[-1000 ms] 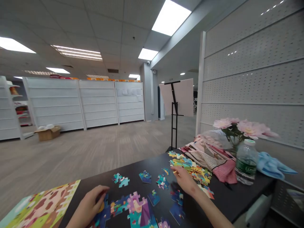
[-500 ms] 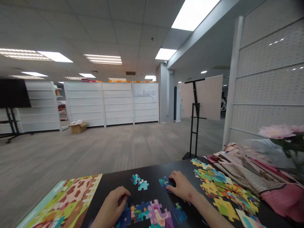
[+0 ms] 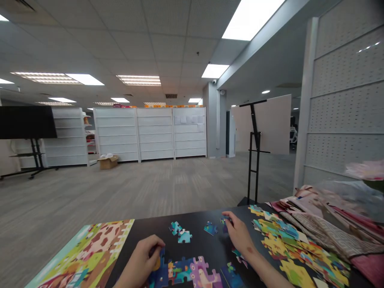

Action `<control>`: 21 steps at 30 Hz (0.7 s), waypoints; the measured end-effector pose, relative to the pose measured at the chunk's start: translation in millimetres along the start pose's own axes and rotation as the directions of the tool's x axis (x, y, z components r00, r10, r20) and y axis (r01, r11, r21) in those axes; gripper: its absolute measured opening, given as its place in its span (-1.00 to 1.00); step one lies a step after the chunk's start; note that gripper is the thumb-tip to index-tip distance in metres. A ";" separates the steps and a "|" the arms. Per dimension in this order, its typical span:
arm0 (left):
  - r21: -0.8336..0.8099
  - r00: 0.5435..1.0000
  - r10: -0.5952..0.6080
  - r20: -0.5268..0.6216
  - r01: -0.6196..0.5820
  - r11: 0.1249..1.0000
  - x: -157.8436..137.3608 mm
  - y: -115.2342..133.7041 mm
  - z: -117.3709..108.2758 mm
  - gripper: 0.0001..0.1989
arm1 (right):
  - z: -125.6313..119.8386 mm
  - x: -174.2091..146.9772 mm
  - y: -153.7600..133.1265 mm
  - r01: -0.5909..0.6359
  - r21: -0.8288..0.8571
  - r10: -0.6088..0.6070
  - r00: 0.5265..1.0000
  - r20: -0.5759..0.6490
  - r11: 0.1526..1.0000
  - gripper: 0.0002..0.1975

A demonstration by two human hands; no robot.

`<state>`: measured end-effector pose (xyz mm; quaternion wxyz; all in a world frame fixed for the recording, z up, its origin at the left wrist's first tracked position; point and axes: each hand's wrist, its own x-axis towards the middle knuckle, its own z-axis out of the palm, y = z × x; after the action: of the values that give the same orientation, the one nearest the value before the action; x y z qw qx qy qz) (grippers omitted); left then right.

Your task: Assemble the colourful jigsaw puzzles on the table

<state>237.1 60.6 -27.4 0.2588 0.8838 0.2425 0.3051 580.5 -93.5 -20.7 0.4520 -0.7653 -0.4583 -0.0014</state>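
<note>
My right hand (image 3: 240, 232) reaches forward on the black table, its fingers closed on a dark blue jigsaw piece (image 3: 223, 225). My left hand (image 3: 144, 256) rests at the left edge of the partly joined jigsaw puzzle (image 3: 180, 269); its fingers are curled, and what lies under them is hidden. That puzzle shows dark blue areas and a purple figure. Beyond it lie a loose blue piece (image 3: 210, 228) and two light blue pieces (image 3: 184, 236), which touch or nearly touch. Another dark blue piece (image 3: 231, 276) is right of the purple figure. More pieces (image 3: 239, 256) lie partly under my right wrist.
A farm-coloured puzzle section (image 3: 90, 252) covers the table's left. Many yellow and green pieces (image 3: 288, 244) are heaped on the right, beside a pink and beige cloth (image 3: 327, 224). A black easel stand (image 3: 254, 160) rises behind the table's far edge.
My right hand has moved slightly forward and right with a blue piece, leaving another blue piece uncovered. My left hand has stayed by the puzzle. The view has turned slightly left.
</note>
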 end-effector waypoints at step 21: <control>0.028 0.986 0.169 0.003 -0.169 0.985 8.3 37.3 -23.3 -0.81 | -27.4 -6.2 -34.0 0.210 0.122 -0.194 0.972 -0.134 0.970 -0.79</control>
<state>237.5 44.7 14.5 0.2194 0.9049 0.1708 0.3222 564.2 -110.9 16.5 0.5270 -0.6808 -0.5048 -0.0628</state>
